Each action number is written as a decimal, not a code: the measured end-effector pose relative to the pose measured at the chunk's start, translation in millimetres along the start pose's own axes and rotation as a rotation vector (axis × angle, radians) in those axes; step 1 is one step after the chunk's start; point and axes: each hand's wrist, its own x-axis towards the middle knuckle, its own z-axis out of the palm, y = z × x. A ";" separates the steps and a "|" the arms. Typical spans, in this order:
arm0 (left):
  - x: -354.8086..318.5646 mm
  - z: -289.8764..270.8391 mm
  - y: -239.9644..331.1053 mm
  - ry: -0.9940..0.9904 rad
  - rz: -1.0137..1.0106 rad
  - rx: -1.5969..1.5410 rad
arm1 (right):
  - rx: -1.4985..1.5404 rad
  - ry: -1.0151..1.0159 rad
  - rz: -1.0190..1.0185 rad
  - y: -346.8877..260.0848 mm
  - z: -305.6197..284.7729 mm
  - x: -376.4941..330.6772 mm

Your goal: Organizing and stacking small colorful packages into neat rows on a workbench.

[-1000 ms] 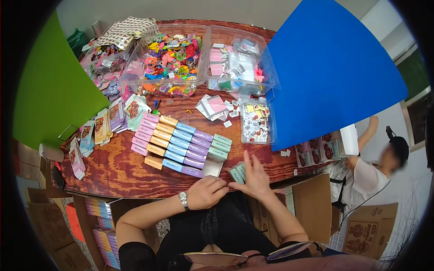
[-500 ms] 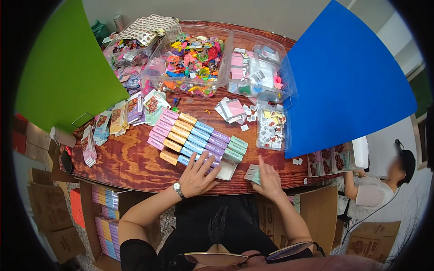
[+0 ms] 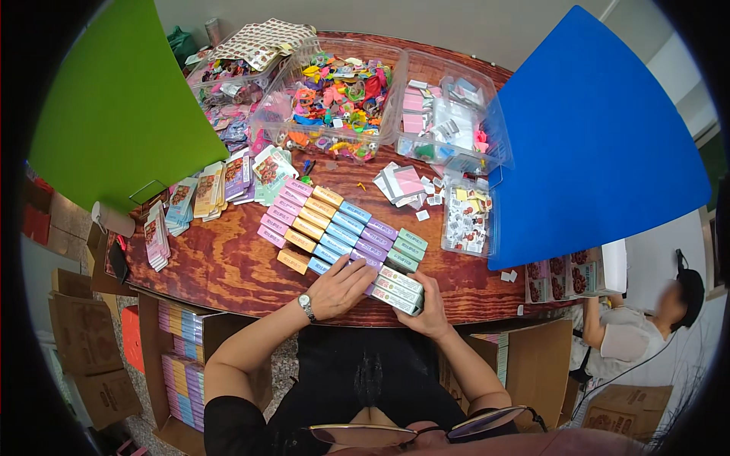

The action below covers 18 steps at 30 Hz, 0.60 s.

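Rows of small boxes lie side by side on the table, in pink (image 3: 273, 224), yellow (image 3: 308, 228), blue (image 3: 341, 234), purple (image 3: 372, 243) and green (image 3: 408, 249) columns. My right hand (image 3: 428, 313) grips several green-and-white boxes (image 3: 398, 289) at the near end of the green column, its thumb and fingers around their right side. My left hand (image 3: 341, 289) lies over the near blue and purple boxes, fingers stretched out and touching their tops. Its palm covers part of those boxes.
Clear bins of colourful trinkets (image 3: 334, 102) and cards (image 3: 445, 114) stand behind, with a smaller tray of stickers (image 3: 466, 220). Card stacks (image 3: 209, 190) lie left. Green (image 3: 114, 99) and blue (image 3: 601, 144) panels flank the table. Another person (image 3: 635, 327) works at the right.
My right hand has moved left, bringing the green-and-white boxes from the table's near right against the rows. My left hand stays over the rows. The view has shifted slightly.
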 end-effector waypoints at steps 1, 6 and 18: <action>0.7 -0.5 0.5 0.011 0.010 0.011 | 0.000 0.000 0.000 2.8 0.3 -1.1; 0.0 0.0 -0.3 0.017 0.013 0.002 | -0.172 -0.194 0.055 -9.6 -4.8 16.1; 6.0 -4.5 -0.5 0.003 -0.054 -0.188 | -0.398 -0.428 0.067 -46.8 0.7 45.1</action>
